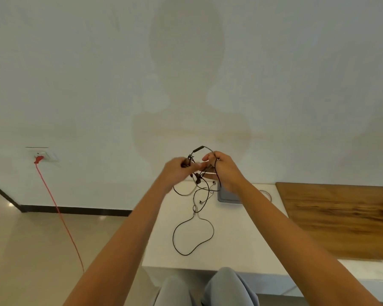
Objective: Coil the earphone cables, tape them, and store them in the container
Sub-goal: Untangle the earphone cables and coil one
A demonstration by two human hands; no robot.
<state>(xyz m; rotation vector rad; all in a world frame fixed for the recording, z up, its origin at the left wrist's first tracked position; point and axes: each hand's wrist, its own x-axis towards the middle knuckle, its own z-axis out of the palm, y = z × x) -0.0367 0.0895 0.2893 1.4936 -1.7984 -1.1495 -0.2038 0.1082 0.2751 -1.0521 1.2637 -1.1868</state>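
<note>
Both my hands are raised above the far end of the white table (234, 239), holding a tangle of black earphone cable (197, 173). My left hand (177, 171) pinches one part of the bundle. My right hand (223, 168) has cable looped around its fingers. From the bundle the cable hangs down to the table, where a long black loop (194, 237) lies. Small earbuds (201, 202) dangle among the strands. A grey container (228, 196) sits on the table behind my right wrist, partly hidden by it.
A wooden board (341, 217) covers the table's right part. A roll of clear tape (266, 194) lies past my right forearm. A red cord (60, 215) runs from a wall socket (42, 156) to the floor at left. My knees (208, 288) are under the table's near edge.
</note>
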